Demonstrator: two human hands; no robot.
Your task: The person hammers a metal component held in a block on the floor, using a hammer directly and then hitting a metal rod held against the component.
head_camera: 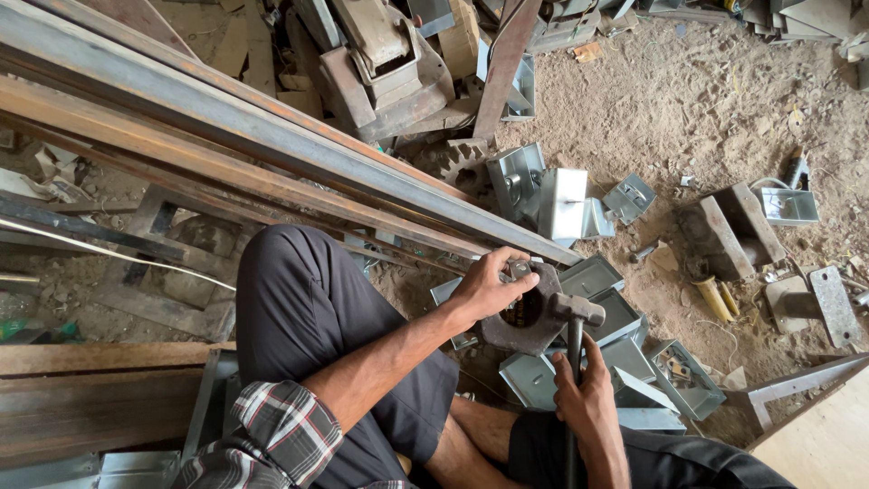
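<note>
The left hand [489, 282] pinches a small grey metal piece [520, 269] between thumb and fingers, pressing it onto the top edge of a heavy, rusty iron block with a round hole [529, 312]. The right hand [584, 389] is clenched around the dark handle of a steel-headed hammer [577, 310], whose head rests on the block's rim at about 3 o'clock from the hole. The block sits on the sandy floor [688, 109] just in front of the person's bent knees, near the middle of the view.

Around the block, from 3 to 6 o'clock, lie several shallow grey sheet-metal boxes [625, 317], some touching it and overlapping one another. Further out at 12 o'clock stand taller folded galvanised brackets [543, 195] beside a rusty toothed gear [462, 161]. Long rusty steel bars [272, 154] run diagonally from 10 o'clock down toward the block. At 3 o'clock, well apart, sit a worn rectangular iron block [733, 231] and a flat grey plate [835, 303]. The left forearm comes out of a checked rolled sleeve [281, 435] at 7 o'clock.
</note>
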